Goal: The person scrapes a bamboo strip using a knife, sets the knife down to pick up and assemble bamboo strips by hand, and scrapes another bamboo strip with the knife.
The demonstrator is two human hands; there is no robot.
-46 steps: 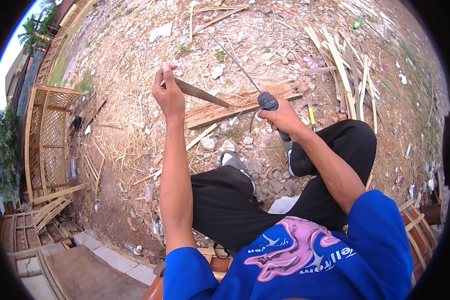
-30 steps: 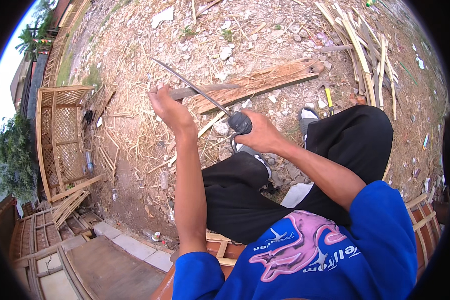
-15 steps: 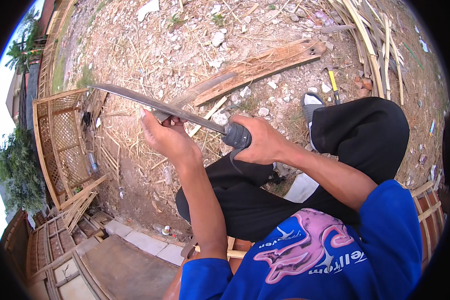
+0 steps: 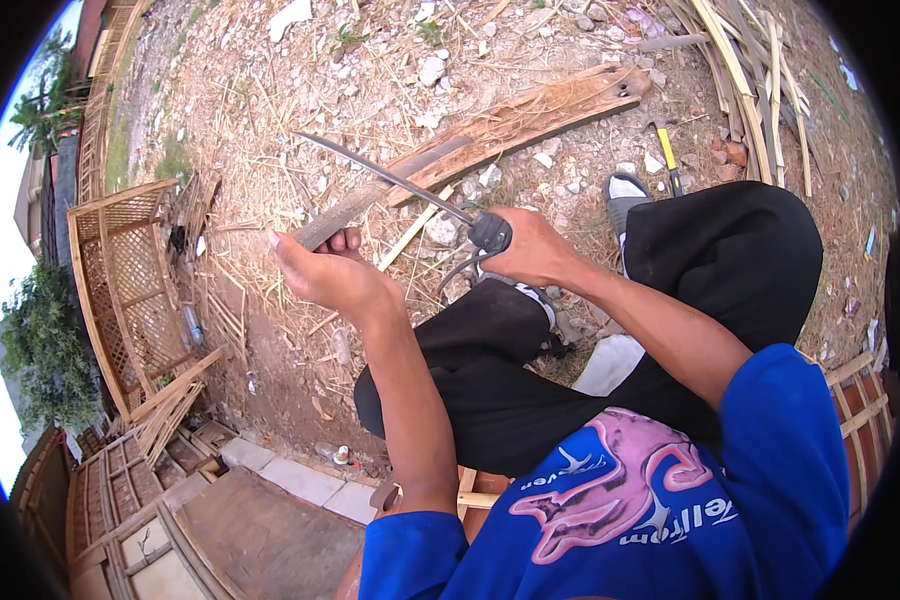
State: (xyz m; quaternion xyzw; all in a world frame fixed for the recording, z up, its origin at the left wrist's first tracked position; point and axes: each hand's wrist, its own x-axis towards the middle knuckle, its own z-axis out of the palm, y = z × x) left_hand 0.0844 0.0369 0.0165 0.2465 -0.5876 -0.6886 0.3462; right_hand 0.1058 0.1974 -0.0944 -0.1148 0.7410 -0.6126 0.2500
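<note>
My right hand point(image 4: 532, 246) is closed round the black-wrapped handle of a machete point(image 4: 370, 169). A dark strap hangs loose below that handle. The blade appears nearly edge-on, its tip pointing to the far left. Beneath it, my left hand point(image 4: 335, 282) grips the near end of a grey-brown strip of wood point(image 4: 348, 212), fingers curled under it. The strip slants away to the right, its far end over a weathered plank point(image 4: 540, 118) on the ground. In this view the blade crosses over the strip; whether they touch I cannot tell.
A hammer point(image 4: 667, 157) with a yellow handle lies beyond my right knee. Long wooden strips point(image 4: 745, 90) are piled at the far right. A lattice panel point(image 4: 128, 290) stands at the left. Stones and wood shavings litter the dirt around my shoes.
The machete has turned from showing its broad side to nearly edge-on, and its tip has moved to the right. My left hand has shifted slightly left, and the wood strip shows more fully.
</note>
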